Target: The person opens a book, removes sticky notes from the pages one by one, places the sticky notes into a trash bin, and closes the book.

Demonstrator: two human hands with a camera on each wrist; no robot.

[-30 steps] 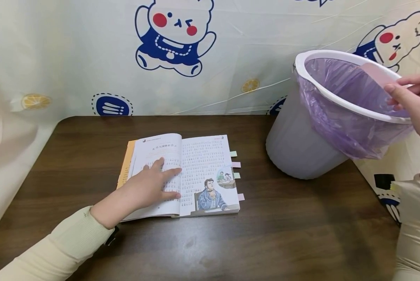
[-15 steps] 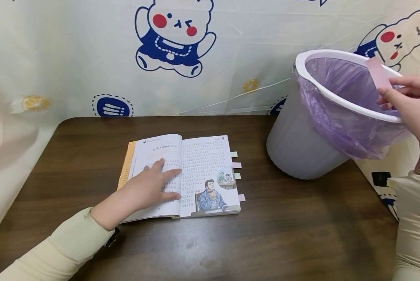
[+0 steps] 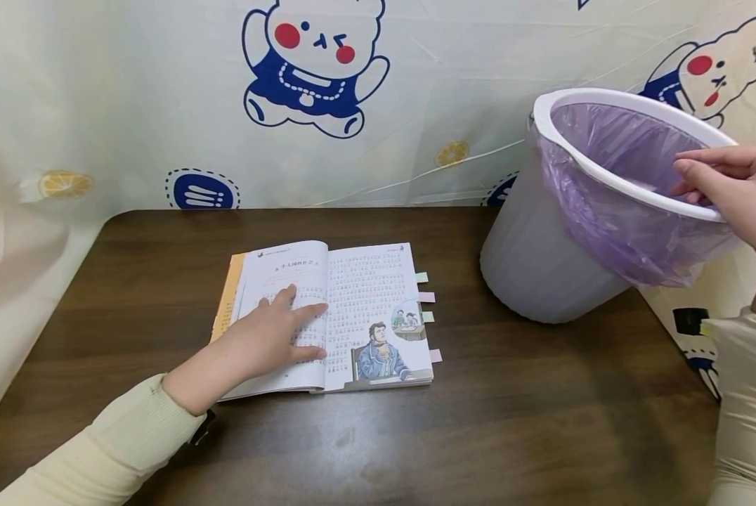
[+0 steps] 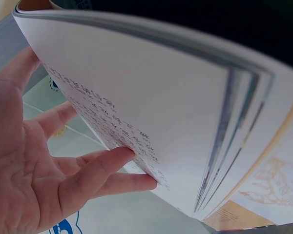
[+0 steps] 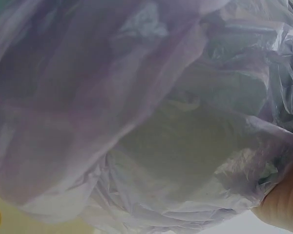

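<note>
The left hand [image 3: 267,341], its fingers spread straight, rests on the left half of the orange-covered paper book [image 3: 368,281] and is nearer to four pale green and pink paper tabs [image 3: 427,297]. These point rightward, to the grey plastic bin [image 3: 536,263] with purple plastic bag [image 3: 583,211]. Over its white rim [image 3: 544,116], the right hand [image 3: 741,193] hangs loosely bent, nothing visible in it. The heading [image 3: 298,266] seems to read 小人国的社会.
</note>
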